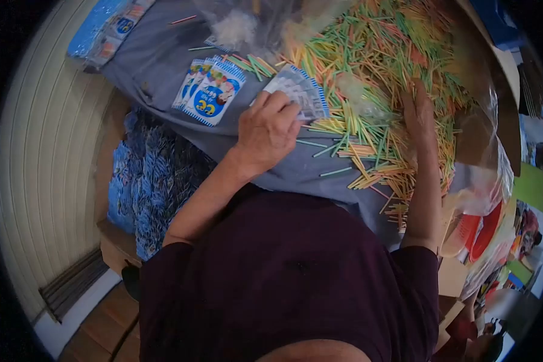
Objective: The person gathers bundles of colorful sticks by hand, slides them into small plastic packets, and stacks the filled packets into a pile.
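My left hand [268,130] is closed, its curled fingers gripping the near edge of a small plastic packet [311,99] with a blue striped border and a clear face. Left of it, several printed packets [214,96], white and blue with a cartoon figure, lie overlapped on the grey cloth [157,45]. My right hand [419,111] rests on a wide heap of thin coloured sticks [368,48] in green, yellow, orange and pink. Its fingers stretch out over the sticks, the tips partly hidden among them.
A cardboard box [117,244] full of blue printed packets [148,175] stands below left. Blue wrapped packs [111,30] lie at the top left. Clear plastic sheeting [498,160] hangs along the right edge, near a red basket [482,232]. Another person [464,335] is at the lower right.
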Motion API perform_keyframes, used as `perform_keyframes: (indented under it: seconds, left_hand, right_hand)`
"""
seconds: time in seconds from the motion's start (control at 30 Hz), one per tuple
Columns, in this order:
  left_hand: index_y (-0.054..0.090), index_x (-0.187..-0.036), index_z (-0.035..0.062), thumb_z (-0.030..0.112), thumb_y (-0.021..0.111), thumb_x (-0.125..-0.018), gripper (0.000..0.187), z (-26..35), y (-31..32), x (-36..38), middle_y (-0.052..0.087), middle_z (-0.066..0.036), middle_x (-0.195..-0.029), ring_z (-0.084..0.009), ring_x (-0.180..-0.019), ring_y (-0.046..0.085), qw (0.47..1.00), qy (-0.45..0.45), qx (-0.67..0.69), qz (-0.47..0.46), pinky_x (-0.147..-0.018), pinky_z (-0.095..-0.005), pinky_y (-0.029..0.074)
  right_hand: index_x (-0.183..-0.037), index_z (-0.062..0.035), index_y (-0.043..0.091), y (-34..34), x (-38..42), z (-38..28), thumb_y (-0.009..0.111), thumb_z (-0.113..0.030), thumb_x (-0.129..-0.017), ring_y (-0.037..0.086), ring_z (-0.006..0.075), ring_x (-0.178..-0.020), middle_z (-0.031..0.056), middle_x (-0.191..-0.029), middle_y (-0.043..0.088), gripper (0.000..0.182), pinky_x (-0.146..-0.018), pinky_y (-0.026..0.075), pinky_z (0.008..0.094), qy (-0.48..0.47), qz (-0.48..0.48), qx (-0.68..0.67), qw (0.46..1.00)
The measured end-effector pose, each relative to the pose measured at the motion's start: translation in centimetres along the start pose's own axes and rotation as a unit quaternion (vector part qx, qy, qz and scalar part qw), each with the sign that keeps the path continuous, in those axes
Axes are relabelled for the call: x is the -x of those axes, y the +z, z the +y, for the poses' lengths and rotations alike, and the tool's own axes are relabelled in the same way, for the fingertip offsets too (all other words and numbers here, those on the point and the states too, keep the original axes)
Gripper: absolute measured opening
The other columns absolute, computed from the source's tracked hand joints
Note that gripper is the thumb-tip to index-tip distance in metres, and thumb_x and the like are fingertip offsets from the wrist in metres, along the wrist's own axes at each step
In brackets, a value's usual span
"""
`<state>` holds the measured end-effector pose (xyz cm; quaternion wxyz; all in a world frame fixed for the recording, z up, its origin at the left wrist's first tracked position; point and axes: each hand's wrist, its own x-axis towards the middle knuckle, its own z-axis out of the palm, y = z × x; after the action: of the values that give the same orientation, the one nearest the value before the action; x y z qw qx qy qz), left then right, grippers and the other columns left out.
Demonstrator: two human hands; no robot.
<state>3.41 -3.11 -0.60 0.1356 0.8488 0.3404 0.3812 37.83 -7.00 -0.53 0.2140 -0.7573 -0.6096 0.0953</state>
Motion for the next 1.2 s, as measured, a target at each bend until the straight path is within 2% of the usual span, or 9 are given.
perform_keyframes:
  seconds: [0.17,0.27,0.4,0.5,0.63,0.83,0.93,1.0,1.2]
  left_hand:
    - [0.07,-0.086,0.0026,-0.003,0.07,-0.074,0.013,-2.5,0.2,-0.7,0.06,-0.007,-0.078,-0.0268,-0.078,0.058,0.99,-0.009,0.137,-0.015,-0.064,-0.0352,0.046]
    - [0.067,-0.08,0.0025,-0.002,0.071,-0.069,0.013,-2.1,-0.3,-1.1,0.058,-0.008,-0.077,-0.0288,-0.077,0.056,0.996,0.046,0.051,0.054,-0.064,-0.0394,0.045]
    - [0.07,-0.083,0.0022,0.001,0.072,-0.073,0.011,-2.1,-0.2,0.0,0.061,-0.008,-0.082,-0.0284,-0.076,0.057,0.999,0.026,0.03,-0.017,-0.065,-0.0384,0.046]
    - [0.071,-0.085,0.0026,0.001,0.072,-0.074,0.012,-1.9,-0.9,0.0,0.063,-0.008,-0.081,-0.0281,-0.077,0.058,0.997,-0.019,0.058,-0.048,-0.066,-0.0378,0.047]
    - [0.07,-0.084,0.002,0.002,0.073,-0.074,0.01,-3.1,-1.2,-0.2,0.062,-0.008,-0.077,-0.0279,-0.075,0.059,0.982,-0.096,0.142,-0.074,-0.066,-0.0374,0.047]
    - [0.068,-0.079,0.002,0.005,0.072,-0.074,0.006,-2.9,-0.5,0.1,0.062,-0.008,-0.08,-0.0287,-0.081,0.058,0.995,-0.034,0.083,-0.033,-0.069,-0.0377,0.047]
    - [0.069,-0.081,0.0036,0.006,0.072,-0.073,0.009,-1.9,-1.4,0.1,0.062,-0.008,-0.082,-0.0297,-0.083,0.057,0.998,-0.013,0.033,-0.061,-0.072,-0.0385,0.048]
    - [0.069,-0.083,0.0019,0.004,0.073,-0.073,0.011,-1.2,-2.3,-0.3,0.063,-0.009,-0.084,-0.0289,-0.082,0.059,0.997,-0.015,0.028,-0.074,-0.072,-0.0379,0.049]
    - [0.069,-0.083,0.0002,0.002,0.073,-0.074,0.01,-2.1,-2.2,-0.6,0.064,-0.01,-0.085,-0.0282,-0.078,0.06,0.993,-0.018,0.017,-0.117,-0.071,-0.0381,0.048]
  right_hand:
    - [-0.143,0.0017,0.038,0.0,-1.7,1.8,0.064,-0.024,-0.094,0.056,0.0116,-0.064,0.0031,-0.076,0.063,0.061,-0.056,0.043,0.0307,0.063,0.122,-0.345,0.929]
    - [-0.135,-0.0003,0.048,-0.2,-1.9,1.0,0.068,-0.024,-0.093,0.054,0.0078,-0.063,0.0019,-0.074,0.062,0.053,-0.056,0.043,0.028,0.019,0.208,-0.394,0.895]
    - [-0.119,-0.0019,0.061,-0.1,-2.6,-0.9,0.071,-0.022,-0.09,0.054,0.0081,-0.062,0.0004,-0.071,0.061,0.037,-0.056,0.044,0.029,-0.058,0.209,-0.425,0.879]
    - [-0.102,-0.0043,0.068,1.6,-3.2,0.9,0.068,-0.023,-0.092,0.059,0.0085,-0.07,0.0002,-0.071,0.062,0.021,-0.064,0.05,0.031,0.03,-0.022,-0.357,0.934]
    - [-0.11,-0.0057,0.068,0.8,-3.2,0.6,0.068,-0.029,-0.091,0.063,0.015,-0.09,0.0061,-0.082,0.067,0.03,-0.079,0.051,0.0348,-0.02,-0.07,-0.28,0.957]
    - [-0.131,-0.0082,0.059,-1.9,-1.8,-1.7,0.073,-0.037,-0.084,0.05,0.0247,-0.125,0.0113,-0.126,0.061,0.057,-0.103,0.041,0.0397,-0.053,-0.136,-0.452,0.88]
    - [-0.139,-0.0097,0.052,-3.7,-1.8,-0.5,0.075,-0.034,-0.081,0.048,0.0233,-0.128,0.0106,-0.133,0.057,0.067,-0.106,0.037,0.0405,-0.03,-0.092,-0.381,0.919]
    - [-0.144,-0.0106,0.045,-5.3,-2.0,0.6,0.076,-0.037,-0.078,0.046,0.0272,-0.131,0.0126,-0.135,0.055,0.077,-0.109,0.034,0.0422,-0.135,-0.114,-0.109,0.978]
    - [-0.141,-0.0093,0.048,-4.1,-0.1,-2.2,0.079,-0.041,-0.071,0.035,0.0358,-0.137,0.0157,-0.146,0.045,0.083,-0.112,0.029,0.048,-0.145,-0.13,0.136,0.971]
